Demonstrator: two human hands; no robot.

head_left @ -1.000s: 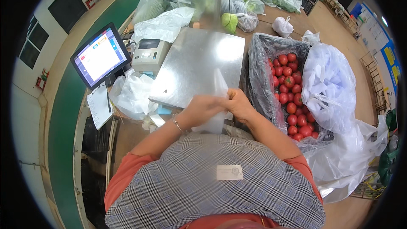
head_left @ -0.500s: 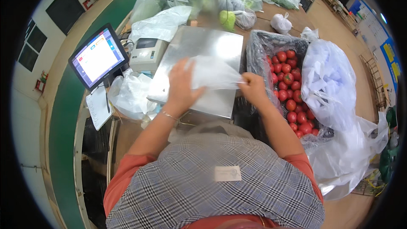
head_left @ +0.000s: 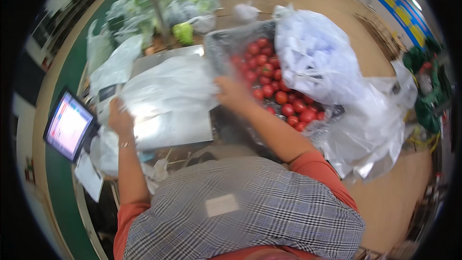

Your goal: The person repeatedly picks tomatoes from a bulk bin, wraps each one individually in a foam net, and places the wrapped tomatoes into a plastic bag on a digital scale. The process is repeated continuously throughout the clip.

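A translucent white plastic bag (head_left: 168, 84) is stretched out flat above the metal weighing platform (head_left: 185, 132). My left hand (head_left: 120, 117) is closed on its left edge, beside the small label printer (head_left: 107, 94). At the opposite edge my right hand (head_left: 230, 92) grips the bag too, its fingers blurred by motion. Just right of that hand stands a crate (head_left: 220, 38) lined with clear plastic, holding many red tomatoes (head_left: 281, 97). Nothing shows inside the bag.
Left of the platform stand a lit touch screen (head_left: 70, 124) and a notepad (head_left: 89, 175). Bagged green vegetables (head_left: 144, 9) pile up at the back behind a metal pole (head_left: 160, 17). A heap of white plastic bags (head_left: 317, 53) covers the crate's right side.
My hands have moved apart and the bag is now spread wide between them; before, it was bunched smaller. The view has swung to the right.
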